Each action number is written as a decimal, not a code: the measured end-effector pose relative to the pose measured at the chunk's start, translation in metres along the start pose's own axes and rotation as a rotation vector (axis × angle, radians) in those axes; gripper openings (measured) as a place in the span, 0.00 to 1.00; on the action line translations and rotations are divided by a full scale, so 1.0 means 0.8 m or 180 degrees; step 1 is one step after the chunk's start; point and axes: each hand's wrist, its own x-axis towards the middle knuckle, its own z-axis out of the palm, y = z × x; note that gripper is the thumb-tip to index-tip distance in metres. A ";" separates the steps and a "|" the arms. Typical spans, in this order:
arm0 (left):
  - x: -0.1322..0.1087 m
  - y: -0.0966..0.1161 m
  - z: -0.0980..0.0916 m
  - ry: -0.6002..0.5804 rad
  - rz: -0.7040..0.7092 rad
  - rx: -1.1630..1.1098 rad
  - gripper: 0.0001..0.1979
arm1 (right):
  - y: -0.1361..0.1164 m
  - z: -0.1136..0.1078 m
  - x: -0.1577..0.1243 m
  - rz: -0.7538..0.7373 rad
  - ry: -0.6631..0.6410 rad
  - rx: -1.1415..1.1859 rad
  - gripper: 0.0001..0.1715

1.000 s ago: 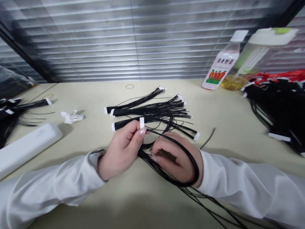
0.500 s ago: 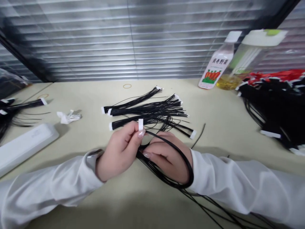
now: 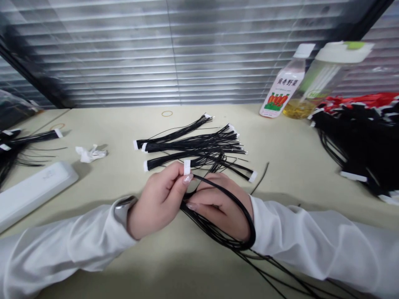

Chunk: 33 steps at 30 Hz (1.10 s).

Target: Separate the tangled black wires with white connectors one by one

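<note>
My left hand (image 3: 158, 199) pinches a white connector (image 3: 187, 167) between thumb and fingers, with black wires (image 3: 238, 197) running from it. These wires loop to the right over my right hand (image 3: 221, 205) and back beneath it. My right hand is closed around the black wire bundle, its thumb pressed on the strands. Long loose wire ends trail below my right sleeve. Just beyond my hands lie several black wire harnesses (image 3: 187, 145) with white connectors, their far ends fanned out.
At left are a white oblong device (image 3: 37, 193), a crumpled white tissue (image 3: 90, 153) and more black harnesses (image 3: 31, 137). A labelled bottle (image 3: 282, 91) and a lidded jug (image 3: 327, 79) stand at the back right, near a big pile of black and red wires (image 3: 364, 137).
The white connector and my left hand have shifted very slightly right and down in the picture. Both hands keep the same grip.
</note>
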 end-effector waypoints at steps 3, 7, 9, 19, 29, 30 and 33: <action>0.000 0.001 -0.001 -0.0019 -0.0044 0.0009 0.10 | -0.002 0.001 0.000 0.0018 0.0021 -0.0193 0.14; 0.004 0.000 -0.001 -0.0111 -0.0113 -0.0066 0.11 | -0.004 0.002 0.000 0.0071 0.0127 -0.0396 0.12; 0.006 -0.001 0.000 -0.0101 -0.0167 -0.0113 0.11 | -0.002 0.002 -0.002 0.0075 0.0150 -0.0522 0.11; 0.012 -0.003 -0.001 0.0151 -0.0569 -0.0411 0.14 | 0.000 -0.066 0.000 0.0643 -0.0810 -0.2460 0.07; 0.016 -0.006 -0.001 0.0268 -0.0752 -0.0432 0.14 | 0.001 -0.108 0.004 0.0967 -0.0155 -0.4344 0.11; 0.015 -0.006 -0.001 0.0269 -0.0759 -0.0426 0.14 | 0.000 -0.112 0.005 0.1016 -0.0152 -0.4373 0.11; 0.015 -0.006 -0.001 0.0276 -0.0762 -0.0420 0.14 | 0.000 -0.122 0.007 0.1432 -0.0303 -0.4331 0.11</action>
